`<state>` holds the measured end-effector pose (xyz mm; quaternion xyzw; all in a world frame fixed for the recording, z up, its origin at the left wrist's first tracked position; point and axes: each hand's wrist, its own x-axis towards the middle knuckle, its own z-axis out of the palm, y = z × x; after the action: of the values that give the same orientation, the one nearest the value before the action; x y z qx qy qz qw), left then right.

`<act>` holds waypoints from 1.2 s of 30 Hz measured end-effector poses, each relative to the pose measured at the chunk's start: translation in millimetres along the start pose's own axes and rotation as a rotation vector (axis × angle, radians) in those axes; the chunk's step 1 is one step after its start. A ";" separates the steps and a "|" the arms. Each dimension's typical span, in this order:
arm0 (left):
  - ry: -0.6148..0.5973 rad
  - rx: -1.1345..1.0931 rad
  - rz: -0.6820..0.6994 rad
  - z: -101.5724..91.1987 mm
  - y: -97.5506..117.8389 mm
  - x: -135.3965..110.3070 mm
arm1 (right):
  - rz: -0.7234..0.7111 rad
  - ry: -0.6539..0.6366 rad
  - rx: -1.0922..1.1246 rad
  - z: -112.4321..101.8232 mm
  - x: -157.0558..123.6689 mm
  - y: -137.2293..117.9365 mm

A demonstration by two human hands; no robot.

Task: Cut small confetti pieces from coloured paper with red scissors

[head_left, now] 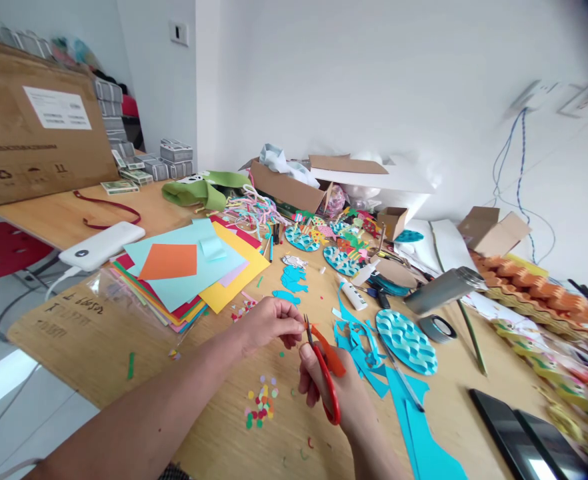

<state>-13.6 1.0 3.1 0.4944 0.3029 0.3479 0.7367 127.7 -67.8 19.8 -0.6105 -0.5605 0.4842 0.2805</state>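
Note:
My right hand is closed round scissors with red handles. Their dark blades point up and away, close to the fingertips of my left hand. The left fingers are pinched together at one end of a narrow orange paper strip, which runs back over my right hand; the pinched end is mostly hidden. Beyond the left hand lie blue fish cut-outs. Blue paper scraps spread to the right of the scissors. Below the hands is a scatter of small coloured paper dots.
Left of my arm, coloured paper sheets are stacked beside a white power bank. On the right are a blue wave-patterned oval, a metal bottle, tape and dark phones. Boxes stand at the back.

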 end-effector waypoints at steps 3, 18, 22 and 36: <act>-0.001 0.013 -0.005 0.1 0.3 -0.1 | -0.006 0.010 -0.007 0.1 -0.3 1.3; -0.005 0.019 0.011 -1.6 -2.0 0.9 | -0.016 0.028 0.009 2.7 -2.9 -4.5; -0.005 -0.019 0.014 -1.3 -1.2 0.4 | -0.001 0.038 -0.004 3.0 -2.2 -5.5; -0.011 -0.033 0.018 1.0 -2.8 0.7 | -0.005 0.021 -0.005 1.3 -1.0 -3.5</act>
<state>-11.8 0.3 0.7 0.4867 0.2886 0.3570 0.7432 125.1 -68.3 22.7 -0.6147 -0.5605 0.4757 0.2859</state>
